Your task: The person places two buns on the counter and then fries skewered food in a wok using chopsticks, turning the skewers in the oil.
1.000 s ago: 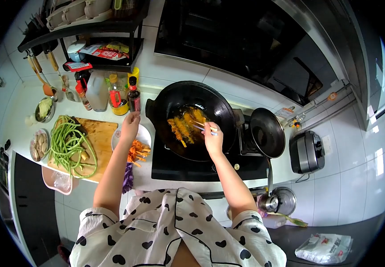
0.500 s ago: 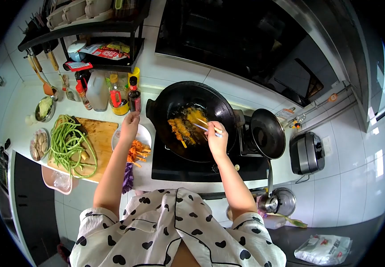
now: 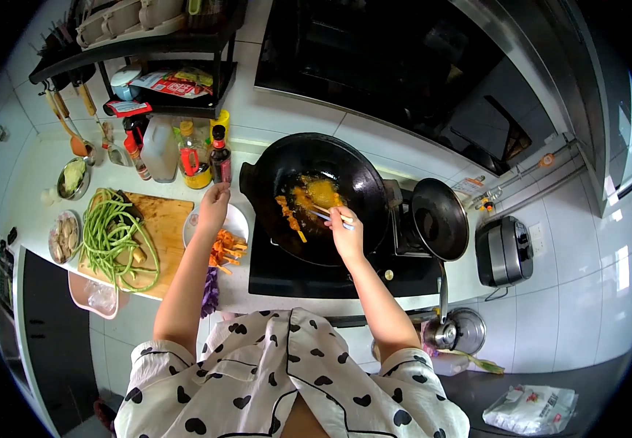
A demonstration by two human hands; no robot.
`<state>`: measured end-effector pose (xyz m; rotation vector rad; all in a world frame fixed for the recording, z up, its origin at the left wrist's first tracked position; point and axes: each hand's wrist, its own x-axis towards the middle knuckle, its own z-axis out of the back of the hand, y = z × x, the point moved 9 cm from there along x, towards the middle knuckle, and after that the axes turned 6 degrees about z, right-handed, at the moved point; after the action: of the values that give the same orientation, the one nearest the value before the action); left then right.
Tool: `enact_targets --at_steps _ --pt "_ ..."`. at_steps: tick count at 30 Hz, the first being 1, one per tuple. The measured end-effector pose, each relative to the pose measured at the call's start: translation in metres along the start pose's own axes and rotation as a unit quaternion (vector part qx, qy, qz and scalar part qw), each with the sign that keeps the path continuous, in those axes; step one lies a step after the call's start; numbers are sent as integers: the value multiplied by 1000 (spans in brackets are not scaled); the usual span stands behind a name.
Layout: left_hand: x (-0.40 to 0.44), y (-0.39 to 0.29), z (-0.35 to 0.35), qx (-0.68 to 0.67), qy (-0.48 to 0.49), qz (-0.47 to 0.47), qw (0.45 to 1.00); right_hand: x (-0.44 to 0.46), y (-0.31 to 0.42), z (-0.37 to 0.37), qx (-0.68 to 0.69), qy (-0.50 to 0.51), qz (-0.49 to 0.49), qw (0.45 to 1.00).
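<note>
Extends right hand (image 3: 347,233) over round black metal wok (image 3: 360,169), pinching slim pale chopsticks (image 3: 320,212); holds left hand (image 3: 214,208) forward, fingers (image 3: 221,190) bunched.

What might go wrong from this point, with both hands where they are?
The bare right hand works low over the wok, so what looks like bubbling oil might spatter it. A skewer could slip from the thin chopsticks and splash. The left hand hovers close to the dark sauce bottle and might knock it.
</note>
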<state>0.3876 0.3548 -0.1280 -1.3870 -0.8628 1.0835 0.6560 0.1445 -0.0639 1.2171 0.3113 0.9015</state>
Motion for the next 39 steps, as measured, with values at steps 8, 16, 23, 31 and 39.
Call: enact_targets --at_steps 8,16,23,31,39 --pt "-1 -1 0 7 -9 -3 1000 4 0 9 -8 -26 -15 1000" --pt "-7 -7 -4 25 3 16 1000 -9 56 -7 29 53 23 998" --pt "-10 -15 -3 15 -10 -16 1000 -18 39 -26 -99 58 86 990" --pt "-5 -3 2 10 1 -10 1000 -7 29 -19 -109 15 86 990" --pt "-3 -5 -1 16 2 -10 1000 6 15 -1 35 -15 -42 998"
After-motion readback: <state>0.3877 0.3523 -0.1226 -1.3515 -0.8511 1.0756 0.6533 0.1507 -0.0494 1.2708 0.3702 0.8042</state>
